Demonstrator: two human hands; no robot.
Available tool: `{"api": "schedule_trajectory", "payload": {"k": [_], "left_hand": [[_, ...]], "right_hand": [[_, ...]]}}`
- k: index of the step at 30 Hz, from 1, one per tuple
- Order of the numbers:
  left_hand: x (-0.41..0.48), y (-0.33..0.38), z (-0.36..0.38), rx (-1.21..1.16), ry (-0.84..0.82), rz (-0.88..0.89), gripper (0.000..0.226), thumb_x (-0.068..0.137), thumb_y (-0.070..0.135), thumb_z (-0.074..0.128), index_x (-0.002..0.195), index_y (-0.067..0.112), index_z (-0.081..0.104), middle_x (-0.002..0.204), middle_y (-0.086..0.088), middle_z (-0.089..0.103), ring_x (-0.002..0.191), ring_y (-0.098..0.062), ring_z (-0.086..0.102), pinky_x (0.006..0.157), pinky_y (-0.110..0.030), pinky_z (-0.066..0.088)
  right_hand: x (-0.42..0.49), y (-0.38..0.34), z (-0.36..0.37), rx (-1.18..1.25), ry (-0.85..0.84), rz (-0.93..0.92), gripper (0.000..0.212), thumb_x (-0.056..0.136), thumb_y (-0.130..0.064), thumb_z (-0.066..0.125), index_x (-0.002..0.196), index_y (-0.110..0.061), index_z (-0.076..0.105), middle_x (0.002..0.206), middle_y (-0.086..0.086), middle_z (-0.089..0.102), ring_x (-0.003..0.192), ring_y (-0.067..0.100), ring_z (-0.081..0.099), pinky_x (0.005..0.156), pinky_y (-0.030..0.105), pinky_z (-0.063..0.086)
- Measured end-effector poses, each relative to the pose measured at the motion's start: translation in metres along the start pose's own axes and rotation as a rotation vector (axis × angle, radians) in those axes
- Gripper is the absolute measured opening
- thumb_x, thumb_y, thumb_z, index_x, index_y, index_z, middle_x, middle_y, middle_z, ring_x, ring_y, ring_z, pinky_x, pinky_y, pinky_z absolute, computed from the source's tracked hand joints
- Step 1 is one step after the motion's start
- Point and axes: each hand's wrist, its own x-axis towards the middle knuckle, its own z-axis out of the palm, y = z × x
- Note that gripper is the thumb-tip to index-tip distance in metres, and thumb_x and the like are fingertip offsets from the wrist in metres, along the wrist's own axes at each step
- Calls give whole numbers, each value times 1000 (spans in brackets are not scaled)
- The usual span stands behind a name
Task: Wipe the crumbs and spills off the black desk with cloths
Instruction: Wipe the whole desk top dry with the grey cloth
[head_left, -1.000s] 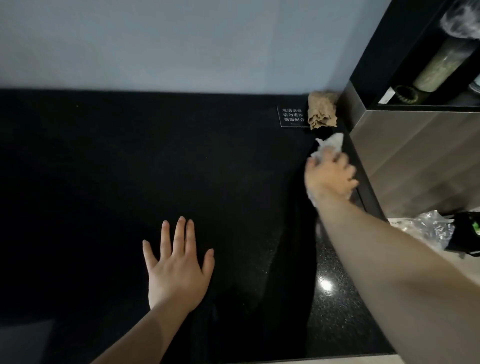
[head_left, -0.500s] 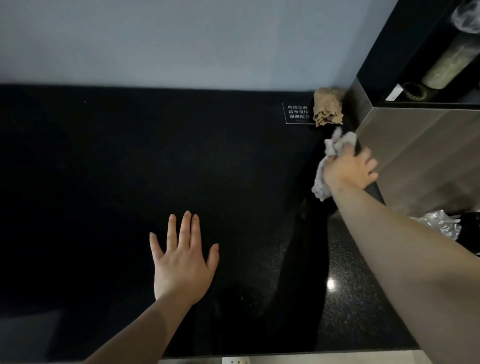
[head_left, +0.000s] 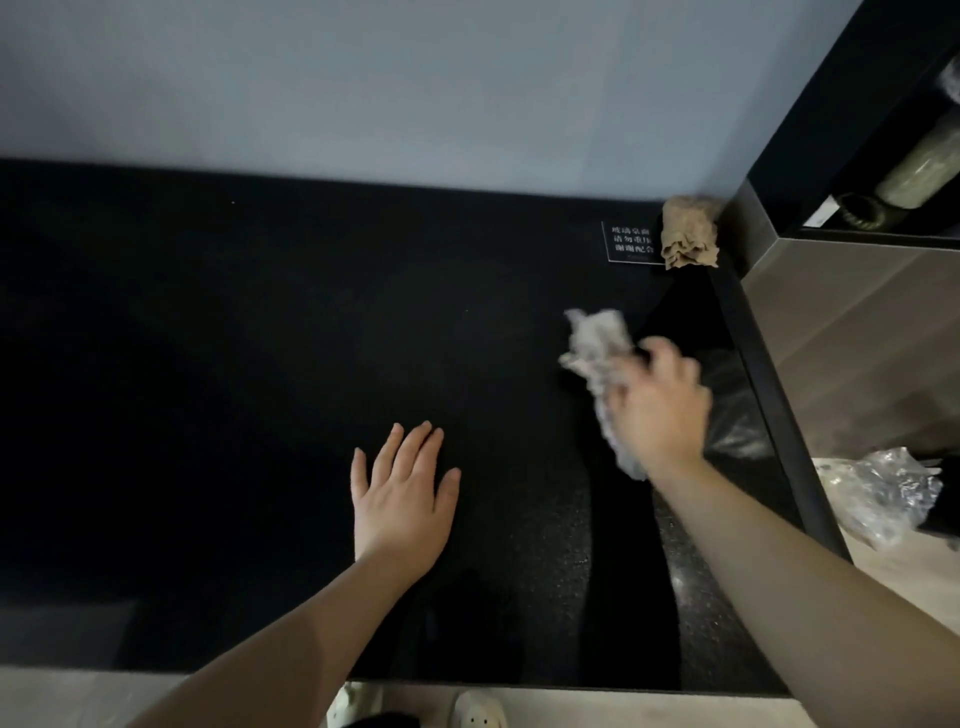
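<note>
The black desk (head_left: 234, 374) fills most of the view, glossy and speckled near its front right. My right hand (head_left: 657, 405) grips a crumpled grey-white cloth (head_left: 597, 348) on the desk's right part; the cloth sticks out past my fingers toward the wall and is blurred. My left hand (head_left: 402, 499) lies flat on the desk near the front middle, fingers straight and spread, holding nothing. A crumpled brown cloth (head_left: 688, 234) sits in the far right corner against the wall.
A small black sign with white writing (head_left: 628, 241) lies beside the brown cloth. A grey cabinet (head_left: 857, 338) with an open dark shelf stands along the desk's right edge. Crumpled clear plastic (head_left: 878, 493) lies on the pale floor at right. My shoes (head_left: 467, 712) show below the front edge.
My right hand has drawn the grey-white cloth leftward and toward me, away from the desk's right edge. My left hand stays flat in about the same spot.
</note>
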Motion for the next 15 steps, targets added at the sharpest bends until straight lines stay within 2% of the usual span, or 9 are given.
{"api": "schedule_trajectory", "payload": {"k": [2,3,5,8,10,12,13,15], "left_hand": [[2,-6,-7,-10,4,46,52,98,43,28,148,28,18,156,14,10,144,-10,-1,115,-39,-5],[4,-11,-12,-6,22,80,51,98,42,30,147,28,21,155,13,13,144,-11,5,116,-37,1],[14,-30,-26,53,59,135,51,98,44,30,146,29,23,155,10,16,142,-13,12,115,-35,10],[37,-77,-50,181,58,98,55,97,47,26,149,30,13,158,7,7,145,-17,1,117,-41,6],[49,-102,-60,239,-19,34,59,97,50,22,149,32,3,158,6,-2,145,-20,-8,116,-47,1],[54,-125,-67,275,-136,34,62,95,55,18,148,33,-7,158,6,-11,144,-22,-15,115,-51,-2],[54,-134,-70,300,-183,64,63,95,56,16,147,33,-11,157,6,-15,143,-23,-18,114,-52,-4],[53,-144,-72,329,-235,134,65,94,58,15,145,32,-17,155,4,-20,141,-24,-22,113,-52,-8]], "right_hand": [[4,-1,3,29,-1,383,41,87,-28,56,124,-12,56,128,19,45,111,41,40,83,50,39],[-1,-17,3,37,-10,433,43,88,-31,55,125,-10,54,125,22,47,111,41,40,83,48,39],[-19,-62,5,78,-59,352,42,87,-37,54,117,-8,57,114,22,53,105,40,45,78,42,42],[-60,-143,7,211,-92,72,31,80,-39,61,100,-15,64,95,14,59,86,35,54,62,34,46],[-88,-172,6,300,-93,-178,24,73,-38,65,88,-19,68,86,6,60,74,27,56,54,30,46],[-87,-170,9,211,-43,-392,28,73,-38,57,90,-21,71,86,4,61,72,27,58,54,32,47],[-79,-159,9,144,-14,-359,33,74,-39,51,92,-21,71,88,4,61,73,29,58,56,34,47],[-60,-129,5,16,40,-28,37,78,-39,47,100,-20,70,99,8,61,84,36,56,68,41,46]]}}
